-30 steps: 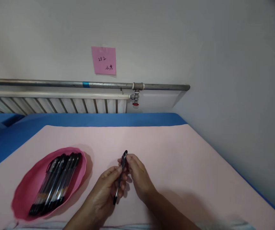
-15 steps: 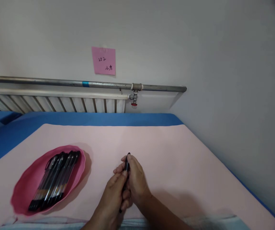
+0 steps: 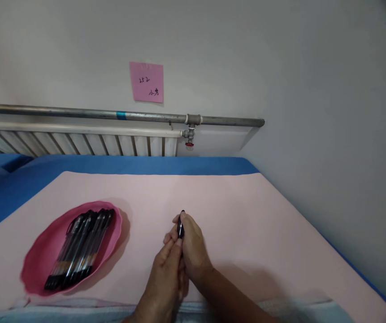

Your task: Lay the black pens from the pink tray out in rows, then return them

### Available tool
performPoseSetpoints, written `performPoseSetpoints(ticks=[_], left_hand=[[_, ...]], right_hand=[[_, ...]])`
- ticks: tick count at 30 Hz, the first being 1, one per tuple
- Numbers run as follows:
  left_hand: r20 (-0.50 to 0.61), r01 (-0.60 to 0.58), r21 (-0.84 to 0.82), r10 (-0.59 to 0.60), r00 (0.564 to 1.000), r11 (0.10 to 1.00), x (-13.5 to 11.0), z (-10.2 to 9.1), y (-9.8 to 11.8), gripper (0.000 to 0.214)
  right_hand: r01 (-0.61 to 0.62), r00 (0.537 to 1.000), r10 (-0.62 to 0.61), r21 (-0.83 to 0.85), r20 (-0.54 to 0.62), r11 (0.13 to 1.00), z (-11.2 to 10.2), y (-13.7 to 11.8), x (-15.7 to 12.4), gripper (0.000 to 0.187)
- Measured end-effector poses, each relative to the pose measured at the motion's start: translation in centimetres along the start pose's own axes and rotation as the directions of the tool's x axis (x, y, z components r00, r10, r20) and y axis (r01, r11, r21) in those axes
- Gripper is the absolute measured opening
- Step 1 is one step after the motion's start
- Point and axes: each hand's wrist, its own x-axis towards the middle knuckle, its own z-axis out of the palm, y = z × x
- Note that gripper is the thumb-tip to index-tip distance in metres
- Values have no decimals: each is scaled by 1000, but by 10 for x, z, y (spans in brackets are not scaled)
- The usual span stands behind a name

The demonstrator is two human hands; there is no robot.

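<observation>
A black-capped pen (image 3: pixel 180 228) points away from me between my two hands, above the pink surface. My right hand (image 3: pixel 193 246) is closed round its capped upper part, the thumb near the tip of the cap. Lower down, my left hand (image 3: pixel 164 264) grips the same pen, with its thumb pressed along it. The pen's lower part is hidden by my fingers. To the left, a pink scalloped basket (image 3: pixel 33 260) holds several clear-barrelled pens (image 3: pixel 78 251) with black caps, lying side by side.
Under everything lies a pale pink mat (image 3: pixel 233 206) over a blue cover (image 3: pixel 166 165). Light-blue cloth (image 3: pixel 78 312) runs along the near edge. Behind stand a white radiator (image 3: pixel 125 144) and a metal pipe (image 3: pixel 88 113). A pink note (image 3: pixel 146 83) sticks to the wall.
The view has shifted slightly. My left hand has closed in around the pen's lower part, whose end showed below my hands before and is now hidden.
</observation>
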Motion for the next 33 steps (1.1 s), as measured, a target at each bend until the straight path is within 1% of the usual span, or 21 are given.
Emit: performPoseSetpoints(ticks=[2, 3, 6, 7, 8, 9, 10, 12, 13, 16, 17, 19, 21, 22, 24, 26, 28, 33], left_hand=[[6, 34, 41, -34, 999, 999, -3, 1, 2, 38], [28, 45, 63, -47, 999, 997, -5, 1, 3, 38], [125, 92, 151, -112, 986, 984, -7, -2, 5, 39], [145, 90, 183, -118, 982, 979, -6, -5, 7, 38], [155, 66, 212, -101, 983, 975, -4, -9, 10, 37], [158, 14, 233, -53, 986, 972, -2, -15, 14, 36], [158, -62, 251, 23, 987, 966, 1, -21, 20, 34], [159, -203, 308, 161, 974, 929, 6, -38, 37, 27], [154, -246, 375, 202, 967, 894, 8, -46, 47, 25], [104, -277, 597, 270, 957, 753, 8, -68, 77, 22], [101, -269, 661, 272, 957, 701, 7, -73, 85, 22], [134, -253, 761, 238, 962, 597, 2, -78, 96, 22], [183, -266, 839, 213, 960, 475, -3, -79, 100, 20], [199, -276, 872, 222, 955, 405, -6, -78, 101, 19], [200, -269, 927, 261, 944, 262, -8, -76, 100, 20], [175, -230, 960, 295, 939, 160, -8, -76, 98, 23], [148, -192, 975, 328, 933, 108, -5, -78, 95, 25], [104, -135, 990, 407, 907, 48, 2, -82, 90, 19]], right_hand=[[-4, 1000, 4, -9, 2, 1000, -1, 0, 3, 34], [11, 1000, -11, -6, -11, 1000, -2, -1, 6, 34], [81, 993, -76, 59, -91, 995, -11, -6, 21, 32], [98, 989, -86, 96, -122, 991, -15, -9, 26, 31], [108, 985, -87, 136, -150, 985, -19, -12, 31, 29], [104, 983, -76, 172, -167, 979, -23, -15, 36, 26], [86, 983, -52, 192, -176, 978, -26, -18, 39, 25], [36, 986, -4, 192, -166, 981, -30, -20, 42, 23], [13, 988, 14, 173, -152, 985, -31, -19, 42, 22], [-6, 995, 14, 74, -96, 997, -30, -15, 40, 24], [2, 997, 1, 38, -80, 999, -29, -14, 39, 25], [25, 998, -26, -17, -62, 1000, -27, -12, 38, 26], [32, 998, -35, -41, -60, 999, -26, -11, 38, 26], [31, 998, -34, -48, -61, 998, -26, -10, 38, 25], [31, 998, -35, -70, -57, 997, -26, -10, 38, 26], [52, 998, -57, -116, -40, 992, -26, -9, 38, 26], [84, 996, -86, -164, -9, 983, -27, -6, 38, 28], [133, 991, -126, -227, 46, 965, -31, 0, 39, 30]])
